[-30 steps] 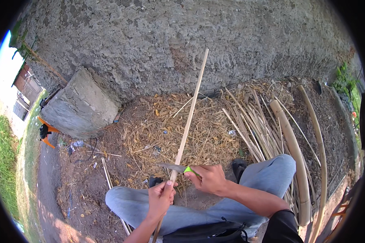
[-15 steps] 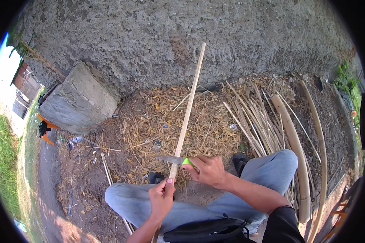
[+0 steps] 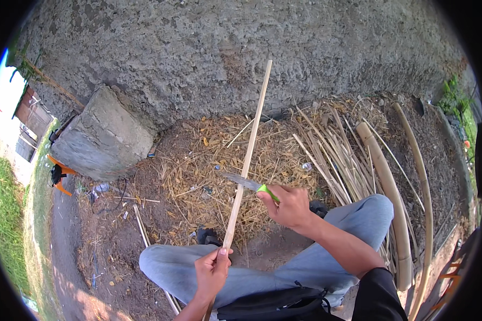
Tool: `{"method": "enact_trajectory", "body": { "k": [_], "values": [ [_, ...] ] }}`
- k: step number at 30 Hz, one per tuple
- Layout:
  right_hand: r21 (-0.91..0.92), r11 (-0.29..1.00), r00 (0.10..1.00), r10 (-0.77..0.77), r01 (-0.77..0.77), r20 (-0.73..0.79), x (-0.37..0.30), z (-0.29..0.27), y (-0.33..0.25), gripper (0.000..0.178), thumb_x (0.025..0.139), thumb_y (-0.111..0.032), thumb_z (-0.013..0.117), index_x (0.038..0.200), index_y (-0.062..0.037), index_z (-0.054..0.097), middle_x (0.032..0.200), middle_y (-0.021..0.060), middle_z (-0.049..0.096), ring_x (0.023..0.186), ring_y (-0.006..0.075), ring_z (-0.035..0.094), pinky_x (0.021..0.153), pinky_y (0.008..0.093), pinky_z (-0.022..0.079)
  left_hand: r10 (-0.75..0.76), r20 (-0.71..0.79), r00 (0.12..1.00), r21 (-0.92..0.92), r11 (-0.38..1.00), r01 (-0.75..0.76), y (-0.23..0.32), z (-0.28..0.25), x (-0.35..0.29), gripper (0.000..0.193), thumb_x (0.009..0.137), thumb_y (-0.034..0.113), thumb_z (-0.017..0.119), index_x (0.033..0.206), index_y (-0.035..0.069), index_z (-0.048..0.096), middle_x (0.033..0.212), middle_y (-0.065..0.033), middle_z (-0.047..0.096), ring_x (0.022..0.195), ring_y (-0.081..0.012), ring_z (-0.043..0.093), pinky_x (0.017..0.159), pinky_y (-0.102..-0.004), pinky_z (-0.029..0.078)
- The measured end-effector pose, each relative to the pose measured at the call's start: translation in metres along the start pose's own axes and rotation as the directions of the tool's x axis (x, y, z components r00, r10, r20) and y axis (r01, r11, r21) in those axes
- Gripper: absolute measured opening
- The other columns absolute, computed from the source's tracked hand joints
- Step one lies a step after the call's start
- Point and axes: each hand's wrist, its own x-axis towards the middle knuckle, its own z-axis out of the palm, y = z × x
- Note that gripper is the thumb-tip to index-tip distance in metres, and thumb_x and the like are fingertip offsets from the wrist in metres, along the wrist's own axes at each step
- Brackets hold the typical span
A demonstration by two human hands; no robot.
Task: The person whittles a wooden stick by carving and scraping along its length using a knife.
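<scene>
A long pale strip, likely split bamboo, slants up and away from my lap toward the wall. My left hand is closed around its near part, thumb lying along the top. In my right hand is a knife with a bright green handle, gripped by fingers wrapped round it. The grey blade lies across the strip, pointing left, well beyond my left hand. Part of the handle is hidden by my fingers.
A rough grey wall rises ahead. To the left stands a concrete block. Dry leaves and shavings litter the ground. At right lie a bundle of thin strips, a thick bamboo pole and a long curved pole.
My right hand has moved the knife forward along the strip, away from my left hand. My left hand has shifted slightly toward me, still holding the strip.
</scene>
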Motion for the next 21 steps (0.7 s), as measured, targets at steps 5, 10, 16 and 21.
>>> {"method": "enact_trajectory", "body": {
  "k": [5,10,16,21],
  "values": [
    [0.028,0.945,0.945,-0.326,0.325,0.036,-0.025,-0.012,-0.032,0.026,0.087,-0.032,0.075,0.084,-0.0077,0.067,0.055,0.0036,0.058,0.039,0.0192,0.054,0.035,0.0326,0.039,-0.119,0.163,0.98,-0.103,0.985,0.137,0.005,-0.012,0.001,0.034,0.106,0.021,0.048,0.097,-0.008,0.062,0.058,0.0019,0.04,0.045,-0.0033,0.031,0.04,-0.0221,0.023],
    [-0.101,0.993,0.996,-0.071,0.065,-0.055,-0.006,-0.02,-0.007,0.028,0.088,-0.035,0.074,0.083,-0.0091,0.067,0.058,0.0042,0.061,0.039,0.0198,0.056,0.033,0.034,0.039,-0.258,0.332,0.907,-0.237,0.908,0.345,0.005,-0.03,-0.008,0.037,0.106,0.022,0.043,0.097,-0.011,0.059,0.056,0.0017,0.033,0.043,-0.005,0.026,0.039,-0.0248,0.019],
    [0.081,0.94,0.935,-0.338,0.331,0.103,-0.038,-0.015,-0.046,0.026,0.086,-0.033,0.075,0.083,-0.0089,0.066,0.056,0.0019,0.056,0.039,0.0175,0.055,0.035,0.0332,0.04,-0.212,0.328,0.921,-0.247,0.921,0.3,0.008,-0.022,-0.004,0.037,0.106,0.021,0.044,0.097,-0.011,0.059,0.057,0.0016,0.033,0.043,-0.0051,0.026,0.04,-0.0246,0.019],
    [-0.112,0.992,0.999,0.052,-0.052,-0.009,0.003,-0.028,0.001,0.026,0.087,-0.033,0.074,0.084,-0.0076,0.067,0.06,0.0045,0.063,0.041,0.0191,0.057,0.036,0.0334,0.041,-0.227,0.266,0.937,-0.208,0.935,0.286,0.003,-0.026,-0.012,0.037,0.106,0.02,0.043,0.097,-0.011,0.059,0.057,0.0014,0.034,0.044,-0.0053,0.027,0.04,-0.0245,0.019]
  ]
}}
